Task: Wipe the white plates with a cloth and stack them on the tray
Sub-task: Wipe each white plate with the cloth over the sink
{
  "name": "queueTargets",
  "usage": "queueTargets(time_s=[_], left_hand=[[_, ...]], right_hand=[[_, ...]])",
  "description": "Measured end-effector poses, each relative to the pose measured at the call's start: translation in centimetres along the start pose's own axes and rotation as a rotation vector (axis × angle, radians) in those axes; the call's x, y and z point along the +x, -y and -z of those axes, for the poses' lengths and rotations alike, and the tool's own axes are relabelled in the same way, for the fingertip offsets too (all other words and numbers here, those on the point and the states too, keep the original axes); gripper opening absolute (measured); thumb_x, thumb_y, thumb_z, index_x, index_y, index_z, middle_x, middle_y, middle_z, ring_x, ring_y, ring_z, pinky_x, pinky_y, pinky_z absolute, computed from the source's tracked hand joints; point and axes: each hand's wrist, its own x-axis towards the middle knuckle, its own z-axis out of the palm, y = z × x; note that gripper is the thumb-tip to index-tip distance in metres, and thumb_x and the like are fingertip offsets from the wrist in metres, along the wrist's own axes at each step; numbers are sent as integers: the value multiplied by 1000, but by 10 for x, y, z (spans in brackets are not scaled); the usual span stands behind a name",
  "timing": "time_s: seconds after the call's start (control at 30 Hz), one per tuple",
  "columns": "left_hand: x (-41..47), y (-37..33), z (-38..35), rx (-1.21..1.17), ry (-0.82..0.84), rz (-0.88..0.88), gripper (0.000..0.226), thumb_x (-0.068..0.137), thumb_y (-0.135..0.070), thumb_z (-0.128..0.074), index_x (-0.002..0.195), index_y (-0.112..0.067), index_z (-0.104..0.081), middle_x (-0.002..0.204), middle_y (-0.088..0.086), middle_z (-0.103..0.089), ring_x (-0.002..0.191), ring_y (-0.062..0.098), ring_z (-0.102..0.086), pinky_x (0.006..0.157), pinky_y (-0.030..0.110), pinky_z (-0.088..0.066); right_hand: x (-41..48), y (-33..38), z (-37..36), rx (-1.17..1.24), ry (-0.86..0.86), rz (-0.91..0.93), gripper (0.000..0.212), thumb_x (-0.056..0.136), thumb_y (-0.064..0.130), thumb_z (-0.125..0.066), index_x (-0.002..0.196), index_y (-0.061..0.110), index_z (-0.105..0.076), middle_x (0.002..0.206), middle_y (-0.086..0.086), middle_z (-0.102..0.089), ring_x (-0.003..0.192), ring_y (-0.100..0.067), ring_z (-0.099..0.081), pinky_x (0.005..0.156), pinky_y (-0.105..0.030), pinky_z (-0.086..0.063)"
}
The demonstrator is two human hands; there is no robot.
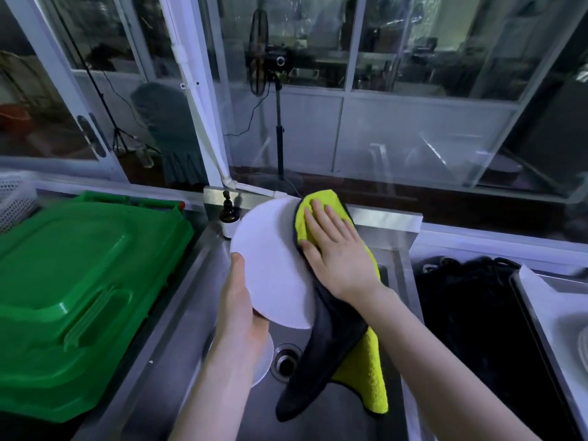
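Observation:
Over the steel sink (pixel 334 405) I hold a round white plate (pixel 270 265) tilted up. My left hand (pixel 237 300) grips its lower left rim, thumb on the face. My right hand (pixel 337 253) lies flat with straight fingers on a yellow and dark grey cloth (pixel 343 351), pressing it against the plate's right side. The cloth's lower part hangs down into the sink. Another white plate (pixel 264 361) lies in the sink below my left forearm, mostly hidden.
A large green plastic lid or crate (pixel 79 288) fills the counter on the left. A soap bottle (pixel 228 214) stands behind the plate. The drain (pixel 285 358) is in the sink floor. Dark fabric (pixel 471 313) and a metal tray edge (pixel 547 313) lie at right.

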Motion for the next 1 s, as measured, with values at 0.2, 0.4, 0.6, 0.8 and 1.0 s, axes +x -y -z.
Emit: queueTargets(time_s=[0.2, 0.4, 0.6, 0.8, 1.0], left_hand=[[4, -3, 2, 0, -11, 28, 53, 98, -63, -45, 121, -22, -70, 117, 1, -76, 107, 17, -73, 87, 40, -53], [3, 21, -7, -39, -17, 81, 41, 104, -51, -37, 114, -24, -66, 113, -4, -76, 95, 5, -74, 75, 25, -58], [2, 13, 0, 32, -12, 49, 42, 101, -57, -46, 117, -25, -69, 111, -4, -77, 102, 13, -74, 81, 35, -55], [0, 12, -3, 27, -52, 106, 59, 92, -69, -48, 120, -21, -69, 109, 2, -78, 97, 13, -76, 74, 31, -58], [9, -2, 6, 45, -151, 90, 66, 86, -77, -53, 108, -18, -71, 91, 3, -80, 78, 16, -77, 51, 28, -59]], right_hand=[[-61, 21, -12, 138, 139, 287, 57, 104, 41, -25, 156, 21, -14, 164, 7, 2, 151, -11, 6, 124, -35, -4], [-12, 41, -14, 85, 99, 264, 57, 103, 40, -31, 156, 27, -16, 164, 13, 1, 151, -7, 3, 123, -38, 0], [5, 13, -13, 116, 29, -36, 58, 105, 40, -27, 157, 26, -7, 163, 12, 8, 150, -7, 10, 122, -45, -1], [-41, 53, -13, 156, 154, 323, 54, 104, 38, -25, 157, 25, -17, 163, 16, 4, 149, -3, 10, 123, -45, 2], [-75, 41, -16, 147, 213, 417, 54, 105, 39, -21, 156, 26, -18, 163, 18, 6, 149, -2, 11, 123, -43, 2]])
